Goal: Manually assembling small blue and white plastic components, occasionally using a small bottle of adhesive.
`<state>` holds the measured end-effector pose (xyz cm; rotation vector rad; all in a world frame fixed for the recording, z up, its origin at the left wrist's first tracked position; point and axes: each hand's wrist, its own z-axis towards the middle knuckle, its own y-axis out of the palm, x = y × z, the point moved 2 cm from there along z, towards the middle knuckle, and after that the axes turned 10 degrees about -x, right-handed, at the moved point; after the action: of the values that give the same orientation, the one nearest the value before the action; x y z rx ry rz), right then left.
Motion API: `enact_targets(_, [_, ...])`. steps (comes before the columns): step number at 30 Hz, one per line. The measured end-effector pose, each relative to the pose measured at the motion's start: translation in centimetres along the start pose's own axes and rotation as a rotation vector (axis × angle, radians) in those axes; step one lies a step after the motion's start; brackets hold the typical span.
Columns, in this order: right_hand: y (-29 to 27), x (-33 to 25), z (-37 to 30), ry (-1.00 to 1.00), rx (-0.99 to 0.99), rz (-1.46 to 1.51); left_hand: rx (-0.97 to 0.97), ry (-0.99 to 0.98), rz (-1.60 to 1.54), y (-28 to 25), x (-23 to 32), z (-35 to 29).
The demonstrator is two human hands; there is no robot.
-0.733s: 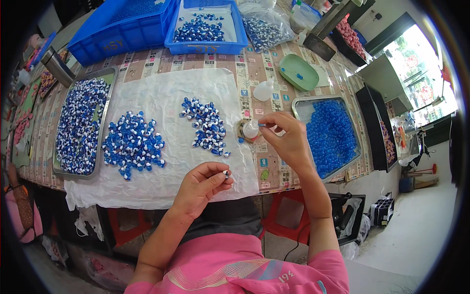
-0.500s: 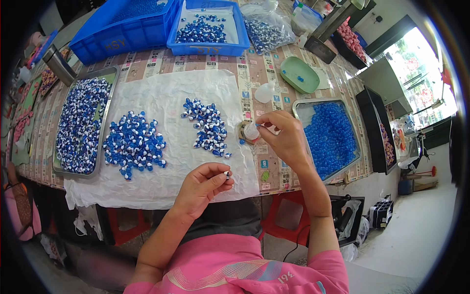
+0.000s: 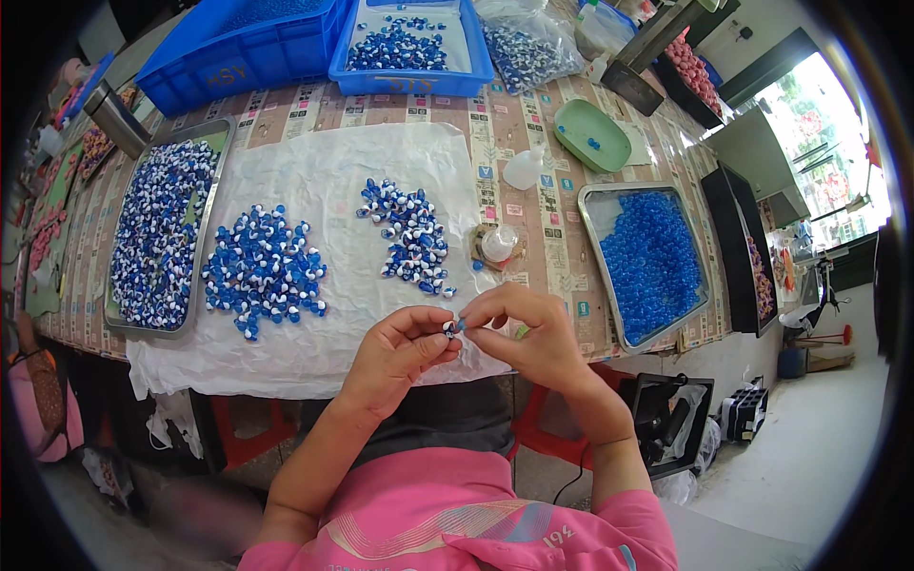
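Close to the paper's front edge, my left hand [image 3: 395, 357] pinches a small white-and-dark bead [image 3: 449, 328] between thumb and fingers. My right hand [image 3: 538, 338] meets it from the right, a blue bead [image 3: 461, 324] in its fingertips. The two beads are against each other or nearly so; I cannot tell which. Beyond my hands, a curved pile of blue-and-white beads [image 3: 415, 238] and a wider pile [image 3: 264, 274] lie on the crumpled white paper [image 3: 286, 157]. A small round pot with white contents [image 3: 498, 245] stands right of the paper.
At right is a metal tray [image 3: 588, 205] of loose blue beads; another tray [image 3: 225, 143] of blue-and-white beads is at left. Farther back are a green dish [image 3: 619, 152], a white squeeze bottle [image 3: 523, 171], blue crates [image 3: 414, 84] and a bead-filled plastic bag [image 3: 533, 48]. A steel flask [image 3: 116, 119] stands far left.
My right hand has come from the round pot back toward me and now meets my left hand, blue bead in its fingertips. My left hand keeps its bead and has barely moved.
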<state>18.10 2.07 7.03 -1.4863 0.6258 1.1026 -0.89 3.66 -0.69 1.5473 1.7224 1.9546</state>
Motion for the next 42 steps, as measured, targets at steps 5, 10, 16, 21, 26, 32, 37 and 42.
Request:
enact_targets(5, [0.5,0.6,-0.3,-0.028,0.021,-0.017,-0.017,0.025,0.004,-0.2,-0.3,0.2])
enact_targets(10, [0.8,1.2,-0.4,-0.034,0.032,-0.039,-0.021,0.015,0.009,-0.2,-0.4,0.2])
enact_targets(16, [0.8,1.2,-0.4,-0.025,0.02,-0.037,-0.009,0.005,0.036,-0.2,-0.2,0.1])
enact_targets(21, [0.7,1.6,-0.6,0.005,-0.018,0.055,0.009,0.031,0.048,-0.2,-0.6,0.1])
enact_targets(26, [0.4,1.9,-0.5,0.072,-0.065,0.127,0.055,0.012,0.047,-0.1,-0.7,0.1])
enact_targets(32, [0.1,2.1,-0.8,0.061,-0.065,0.148,0.069,0.006,0.042,0.2,-0.6,0.2])
enact_targets(37, [-0.4,2.3,-0.9,0.078,-0.067,0.202,0.01,-0.041,-0.057,0.5,-0.3,0.6])
enact_targets(42, [-4.9,3.3,-2.6,0.058,0.146,0.129,0.057,-0.079,-0.017,1.2,1.4,0.7])
